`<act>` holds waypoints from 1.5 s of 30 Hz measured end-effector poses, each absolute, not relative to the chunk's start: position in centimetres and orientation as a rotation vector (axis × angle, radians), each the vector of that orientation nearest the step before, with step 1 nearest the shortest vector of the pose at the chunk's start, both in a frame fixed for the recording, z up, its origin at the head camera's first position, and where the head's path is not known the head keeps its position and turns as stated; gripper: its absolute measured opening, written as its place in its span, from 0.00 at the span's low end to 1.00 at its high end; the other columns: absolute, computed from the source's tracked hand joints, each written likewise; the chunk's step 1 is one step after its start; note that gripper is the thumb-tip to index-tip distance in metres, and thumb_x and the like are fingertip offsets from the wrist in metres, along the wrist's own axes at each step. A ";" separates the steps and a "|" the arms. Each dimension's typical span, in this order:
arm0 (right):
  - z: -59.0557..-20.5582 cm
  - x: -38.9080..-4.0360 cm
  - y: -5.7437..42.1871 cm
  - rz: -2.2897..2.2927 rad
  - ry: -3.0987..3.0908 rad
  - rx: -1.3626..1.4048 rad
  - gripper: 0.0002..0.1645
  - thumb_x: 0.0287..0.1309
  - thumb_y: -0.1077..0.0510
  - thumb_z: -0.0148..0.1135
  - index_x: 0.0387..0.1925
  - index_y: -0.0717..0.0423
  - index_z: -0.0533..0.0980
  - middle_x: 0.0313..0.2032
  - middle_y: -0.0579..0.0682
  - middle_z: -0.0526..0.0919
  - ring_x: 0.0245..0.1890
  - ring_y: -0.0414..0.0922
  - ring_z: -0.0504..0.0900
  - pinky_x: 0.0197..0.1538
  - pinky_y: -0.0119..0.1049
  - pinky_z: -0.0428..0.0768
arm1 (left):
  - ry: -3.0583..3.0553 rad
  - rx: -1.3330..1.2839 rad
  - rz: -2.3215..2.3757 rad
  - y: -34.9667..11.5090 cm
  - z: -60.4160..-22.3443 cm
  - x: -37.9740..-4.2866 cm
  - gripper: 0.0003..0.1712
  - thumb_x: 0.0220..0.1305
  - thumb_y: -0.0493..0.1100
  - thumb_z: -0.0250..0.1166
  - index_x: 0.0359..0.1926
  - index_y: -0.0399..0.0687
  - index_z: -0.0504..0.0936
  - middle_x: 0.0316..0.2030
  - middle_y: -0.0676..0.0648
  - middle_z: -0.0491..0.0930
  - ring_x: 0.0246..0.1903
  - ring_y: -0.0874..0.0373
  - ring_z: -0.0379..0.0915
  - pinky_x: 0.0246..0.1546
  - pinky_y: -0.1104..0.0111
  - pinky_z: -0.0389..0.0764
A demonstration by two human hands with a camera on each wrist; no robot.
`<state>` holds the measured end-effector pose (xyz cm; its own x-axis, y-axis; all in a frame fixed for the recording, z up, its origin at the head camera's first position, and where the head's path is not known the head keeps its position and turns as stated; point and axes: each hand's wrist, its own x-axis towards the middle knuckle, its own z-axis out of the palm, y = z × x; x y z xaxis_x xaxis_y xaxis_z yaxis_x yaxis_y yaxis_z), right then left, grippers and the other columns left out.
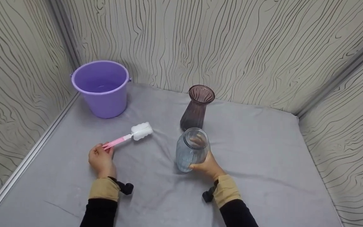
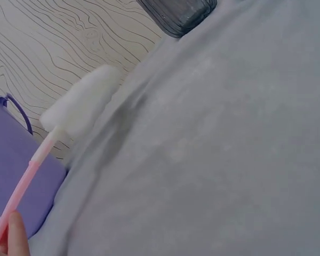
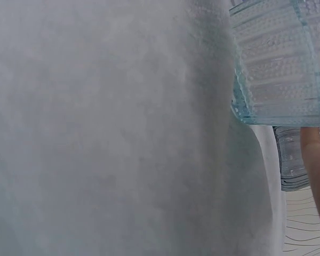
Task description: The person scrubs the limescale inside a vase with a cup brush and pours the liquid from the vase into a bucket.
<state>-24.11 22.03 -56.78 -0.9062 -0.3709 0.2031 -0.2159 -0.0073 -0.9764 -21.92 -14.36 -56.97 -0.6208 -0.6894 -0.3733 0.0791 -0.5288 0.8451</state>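
My left hand pinches the pink handle of a sponge bottle brush. Its white sponge head points away to the right, and in the left wrist view the sponge head appears raised over the cloth. On the right, my right hand grips a light blue ribbed glass vase around its side, thumb in front and fingers behind. The vase leans slightly, its mouth facing up; the right wrist view shows its textured base close over the cloth. Just behind it stands a purple-brown glass vase with a flared rim.
A purple bucket stands at the back left, by the corner of the walls. Grey cloth covers the table. Patterned panels enclose the back and both sides, with a metal rail along the left edge.
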 end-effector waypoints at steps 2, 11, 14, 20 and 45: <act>-56.7 -24.1 22.0 -2.052 2.124 -0.605 0.76 0.29 0.57 0.88 0.76 0.56 0.49 0.72 0.58 0.65 0.70 0.47 0.65 0.73 0.37 0.56 | -1.149 0.991 -2.174 -14.3 -57.3 -21.8 0.18 0.82 0.41 0.44 0.59 0.30 0.66 0.53 0.38 0.72 0.58 0.49 0.74 0.54 0.68 0.79; -56.6 -24.1 22.0 -2.089 2.101 -0.602 0.76 0.27 0.57 0.89 0.76 0.55 0.50 0.72 0.60 0.65 0.71 0.52 0.64 0.72 0.35 0.59 | -1.224 0.969 -2.159 -14.3 -58.3 -21.5 0.17 0.82 0.41 0.41 0.57 0.30 0.65 0.55 0.35 0.70 0.62 0.45 0.72 0.54 0.70 0.79; -56.5 -24.1 21.9 -2.100 2.097 -0.605 0.77 0.27 0.55 0.89 0.76 0.55 0.50 0.72 0.60 0.65 0.71 0.54 0.64 0.72 0.35 0.61 | -1.283 0.945 -2.150 -14.3 -58.4 -21.3 0.15 0.82 0.40 0.42 0.55 0.31 0.65 0.56 0.34 0.70 0.62 0.44 0.71 0.55 0.69 0.78; -56.3 -24.1 22.0 -2.057 2.129 -0.544 0.77 0.26 0.53 0.89 0.76 0.55 0.50 0.71 0.57 0.67 0.70 0.51 0.65 0.73 0.39 0.56 | -1.585 0.951 -2.004 -14.6 -58.6 -21.0 0.17 0.80 0.39 0.46 0.58 0.28 0.69 0.58 0.31 0.72 0.61 0.46 0.73 0.55 0.73 0.78; -56.8 -24.0 21.9 -2.059 2.138 -0.606 0.78 0.29 0.52 0.89 0.77 0.59 0.48 0.72 0.60 0.65 0.71 0.50 0.64 0.73 0.36 0.56 | -2.216 0.763 -1.308 -13.4 -57.8 -20.7 0.09 0.64 0.28 0.60 0.42 0.30 0.84 0.39 0.31 0.80 0.42 0.39 0.76 0.46 0.49 0.75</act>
